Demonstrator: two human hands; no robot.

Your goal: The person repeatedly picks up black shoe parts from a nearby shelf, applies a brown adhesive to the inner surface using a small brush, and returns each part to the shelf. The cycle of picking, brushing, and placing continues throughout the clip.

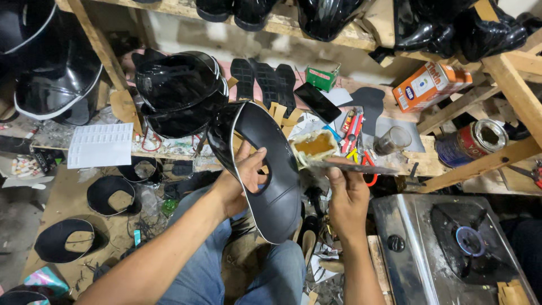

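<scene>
The person sits low at a cluttered wooden bench, knees in blue jeans. The left hand (244, 181) is clamped on a curved black leather piece (265, 169) with a white edge and an oval cut-out, thumb over its inner face, fingers hidden behind it; the piece stands upright between the knees and the bench, its lower tip over the lap. The right hand (347, 195) is closed around a flat metal blade (355, 167) held level, its tip pointing right; how the fingers grip underneath is hidden. The two hands are apart, the blade just beside the leather piece.

Right behind the blade sits a small pot of amber glue (314, 146), its rim crusted. Near it are a glass (392, 140), a dark phone (317, 102), scissors with red handles (368, 164) partly covered by the blade, and an orange box (430, 86). A stack of shiny black shaped pieces (178, 90) stands to the left. At lower right a gas stove (451, 243) burns with a small blue flame, cut off by the frame. The shelf above is cropped, so its dark glossy things are hard to make out
</scene>
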